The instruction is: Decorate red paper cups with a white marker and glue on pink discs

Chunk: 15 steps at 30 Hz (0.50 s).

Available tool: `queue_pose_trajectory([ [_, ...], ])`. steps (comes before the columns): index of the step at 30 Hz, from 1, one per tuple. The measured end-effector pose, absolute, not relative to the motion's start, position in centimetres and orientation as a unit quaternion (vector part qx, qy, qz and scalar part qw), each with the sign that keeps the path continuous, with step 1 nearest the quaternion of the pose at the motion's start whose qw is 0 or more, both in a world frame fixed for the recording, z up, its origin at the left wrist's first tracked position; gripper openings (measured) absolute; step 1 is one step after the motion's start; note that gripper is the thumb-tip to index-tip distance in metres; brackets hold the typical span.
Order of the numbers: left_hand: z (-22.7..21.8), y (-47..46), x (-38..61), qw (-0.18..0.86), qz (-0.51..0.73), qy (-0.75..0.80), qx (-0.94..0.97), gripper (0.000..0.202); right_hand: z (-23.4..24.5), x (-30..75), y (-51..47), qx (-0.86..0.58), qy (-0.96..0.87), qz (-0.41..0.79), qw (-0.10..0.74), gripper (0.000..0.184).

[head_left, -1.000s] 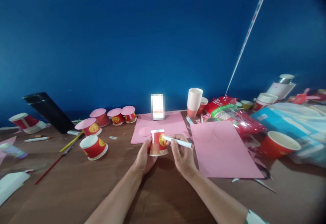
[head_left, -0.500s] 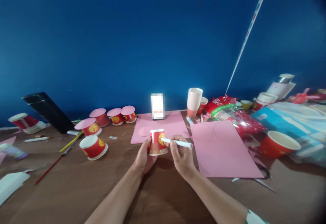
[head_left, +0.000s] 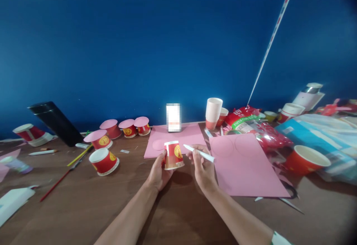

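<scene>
In the head view my left hand (head_left: 161, 172) is closed round a red paper cup (head_left: 170, 155) with a yellow emblem, held base up above the table. My right hand (head_left: 202, 167) grips a white pen (head_left: 201, 154), its tip pointing left, a little apart from the cup's side. Behind the cup lies a pink paper sheet (head_left: 189, 135) with a loose pink disc (head_left: 158, 145) on it. Further left, an upside-down red cup (head_left: 103, 160) stands on the table. Past it are several similar cups topped with pink discs (head_left: 96, 135).
A pink sheet with circle outlines (head_left: 248, 170) lies right, partly over scissors (head_left: 291, 205). Stacked white cups (head_left: 213, 113), a red plastic bag (head_left: 259, 126) and an orange cup (head_left: 306, 160) stand beyond. Left are a black bottle (head_left: 55, 122), a red brush (head_left: 55, 185) and a glue stick (head_left: 16, 165).
The pen in my right hand has drawn away from the cup, to the right. The cup in my left hand has tilted slightly. The whole view has shifted a little.
</scene>
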<state>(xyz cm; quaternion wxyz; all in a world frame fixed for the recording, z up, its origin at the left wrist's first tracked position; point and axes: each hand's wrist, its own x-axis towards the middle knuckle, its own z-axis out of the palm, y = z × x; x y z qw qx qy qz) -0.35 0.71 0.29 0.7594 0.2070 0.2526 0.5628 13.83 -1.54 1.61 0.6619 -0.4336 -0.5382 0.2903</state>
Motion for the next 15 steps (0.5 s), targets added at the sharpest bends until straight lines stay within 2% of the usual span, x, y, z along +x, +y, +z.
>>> queue_pose_trajectory([
  [8,0.05,0.97,-0.28,0.754,0.563,0.212,0.263,0.037,1.22,13.42,-2.03,-0.429,-0.629,0.230,0.606,0.026],
  [15,0.02,1.26,-0.31,0.735,0.593,0.210,0.255,0.034,0.90,13.23,-1.92,-0.439,-0.670,0.187,0.569,0.025],
])
